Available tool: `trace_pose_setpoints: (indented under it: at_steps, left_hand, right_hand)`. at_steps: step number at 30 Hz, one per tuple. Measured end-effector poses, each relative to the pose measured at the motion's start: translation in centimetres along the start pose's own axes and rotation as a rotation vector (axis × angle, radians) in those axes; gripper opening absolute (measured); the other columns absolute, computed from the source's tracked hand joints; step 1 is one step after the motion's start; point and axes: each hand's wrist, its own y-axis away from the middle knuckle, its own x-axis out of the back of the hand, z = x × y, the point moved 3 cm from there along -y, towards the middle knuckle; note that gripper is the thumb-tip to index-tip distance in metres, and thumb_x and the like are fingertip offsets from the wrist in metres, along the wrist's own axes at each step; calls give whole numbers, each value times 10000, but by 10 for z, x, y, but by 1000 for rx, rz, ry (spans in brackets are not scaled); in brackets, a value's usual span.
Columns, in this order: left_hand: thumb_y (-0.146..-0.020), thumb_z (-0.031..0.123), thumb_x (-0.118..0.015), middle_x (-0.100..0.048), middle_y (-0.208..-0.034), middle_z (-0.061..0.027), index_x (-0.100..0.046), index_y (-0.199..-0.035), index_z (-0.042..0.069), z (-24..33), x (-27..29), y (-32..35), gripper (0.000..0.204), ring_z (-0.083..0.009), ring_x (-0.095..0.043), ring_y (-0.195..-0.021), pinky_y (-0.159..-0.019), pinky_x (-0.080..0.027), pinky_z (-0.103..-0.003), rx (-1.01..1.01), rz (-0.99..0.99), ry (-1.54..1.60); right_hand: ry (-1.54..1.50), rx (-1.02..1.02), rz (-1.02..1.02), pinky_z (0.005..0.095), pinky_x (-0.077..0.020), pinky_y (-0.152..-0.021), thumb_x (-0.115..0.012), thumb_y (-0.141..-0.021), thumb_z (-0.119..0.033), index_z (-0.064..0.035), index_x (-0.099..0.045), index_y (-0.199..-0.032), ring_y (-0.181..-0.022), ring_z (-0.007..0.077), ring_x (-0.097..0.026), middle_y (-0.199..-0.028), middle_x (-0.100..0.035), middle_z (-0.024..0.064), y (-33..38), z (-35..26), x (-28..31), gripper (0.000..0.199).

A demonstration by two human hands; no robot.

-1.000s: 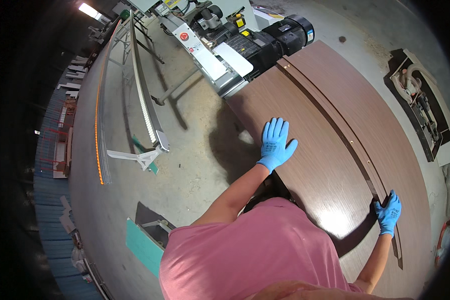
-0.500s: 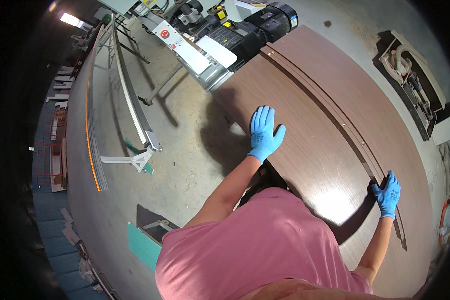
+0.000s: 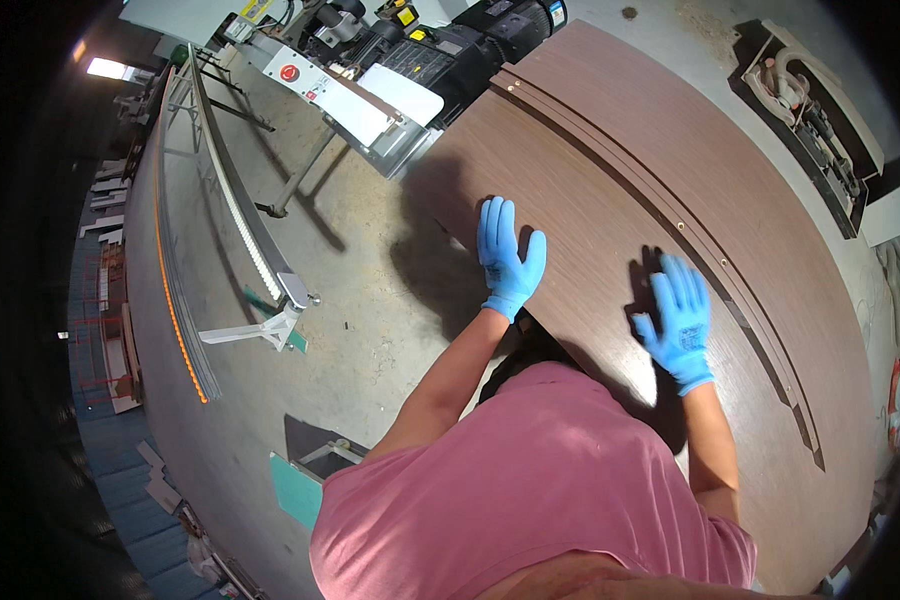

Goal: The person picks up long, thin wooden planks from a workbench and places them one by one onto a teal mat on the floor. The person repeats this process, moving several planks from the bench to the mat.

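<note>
The fingers [image 3: 497, 222] of the left hand [image 3: 508, 262] lay spread flat, gripping nothing, near the left edge of the brown wood panel [image 3: 610, 160]; the right hand [image 3: 678, 318] pressed open mid-panel. With only flat palms on it, the panel could have slid. Half a second before, the right hand sat at the panel's right-edge strips [image 3: 730, 270].

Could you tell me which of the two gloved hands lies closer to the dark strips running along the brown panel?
The right hand: it rests flat just beside the dark strips, while the left hand lies near the brown panel's opposite edge.
</note>
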Motion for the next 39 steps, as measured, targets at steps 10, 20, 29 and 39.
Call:
trace_pose_setpoints:
  at_steps: [10,20,29,39]
  left_hand:
    - [-1041,246,-673,-407,-1658,-299,-417,-1583,-75,0,10,4,680,-494,-378,-1545,-1283,-299,-583,38,35,65]
    - [-1055,252,-642,-464,-1615,-305,-461,-1548,-89,-12,24,13,626,-486,-421,-1516,-1266,-321,-575,164,112,129]
    - [-1058,221,-639,-514,-1580,-296,-496,-1523,-96,-46,64,53,580,-464,-457,-1502,-1259,-337,-543,299,124,145]
    - [-1052,183,-639,-553,-1548,-284,-530,-1498,-102,-58,69,54,540,-452,-518,-1447,-1235,-381,-517,338,117,204]
  right_hand:
    - [-123,-26,-32,612,-316,-1245,-758,-879,-412,-37,-588,-1461,-1487,435,-473,-1589,-523,241,-56,-64,-88,713]
    - [-309,-6,-12,525,-392,-1214,-736,-915,-428,-40,-598,-1450,-1400,401,-564,-1536,-581,226,-153,-86,-122,675]
    - [-218,78,79,469,-452,-1025,-745,-885,-434,-44,-614,-1304,-1203,358,-593,-1290,-624,197,-248,-135,-158,587]
    - [-123,-65,-29,468,-516,-922,-757,-886,-381,-46,-589,-1259,-1080,343,-684,-1148,-684,178,-248,-136,-172,529]
